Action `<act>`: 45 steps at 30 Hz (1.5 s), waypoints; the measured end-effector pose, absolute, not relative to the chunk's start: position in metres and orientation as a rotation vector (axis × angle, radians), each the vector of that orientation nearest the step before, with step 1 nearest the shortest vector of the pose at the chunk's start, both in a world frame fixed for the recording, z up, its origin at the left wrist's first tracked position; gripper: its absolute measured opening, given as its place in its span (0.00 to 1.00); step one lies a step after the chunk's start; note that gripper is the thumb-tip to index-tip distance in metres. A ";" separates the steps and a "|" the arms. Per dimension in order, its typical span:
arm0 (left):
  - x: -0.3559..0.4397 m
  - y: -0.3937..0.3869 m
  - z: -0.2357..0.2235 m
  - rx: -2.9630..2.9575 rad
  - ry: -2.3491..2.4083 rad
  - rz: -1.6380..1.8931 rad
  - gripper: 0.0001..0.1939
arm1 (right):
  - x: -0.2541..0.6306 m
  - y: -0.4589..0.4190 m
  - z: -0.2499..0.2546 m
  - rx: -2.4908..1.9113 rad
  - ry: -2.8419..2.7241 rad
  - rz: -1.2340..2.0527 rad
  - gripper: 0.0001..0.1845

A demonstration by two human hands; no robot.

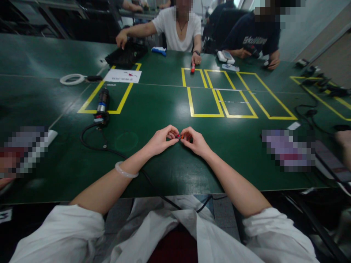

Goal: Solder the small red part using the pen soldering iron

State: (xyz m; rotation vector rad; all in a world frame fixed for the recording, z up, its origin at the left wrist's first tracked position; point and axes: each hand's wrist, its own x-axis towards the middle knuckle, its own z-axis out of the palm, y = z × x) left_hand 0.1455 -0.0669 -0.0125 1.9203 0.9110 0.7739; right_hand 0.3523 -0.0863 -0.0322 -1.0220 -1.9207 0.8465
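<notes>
A small part, red, orange and dark, is pinched by left hand and right hand — inward from green table's near edge; yellow tape beyond, co-workers at far edge.

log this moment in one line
left hand: pinching; right hand: pinching; held: small red-and-orange item, piece count unclear; over: green tabletop

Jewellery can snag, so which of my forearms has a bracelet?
Your left forearm: a pale bracelet circles it behind the left hand; your right forearm has none.
</notes>
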 end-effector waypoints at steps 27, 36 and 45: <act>0.145 -0.067 -0.015 1.904 0.893 0.703 0.14 | 0.354 -0.087 -0.033 -1.035 -2.057 0.691 0.09; 0.108 -0.041 0.005 2.192 1.260 0.836 0.15 | 0.355 -0.086 -0.032 -1.054 -2.005 0.725 0.06; -0.001 -0.019 0.022 1.923 2.521 0.891 0.35 | 0.356 -0.085 -0.034 -1.081 -1.972 0.825 0.06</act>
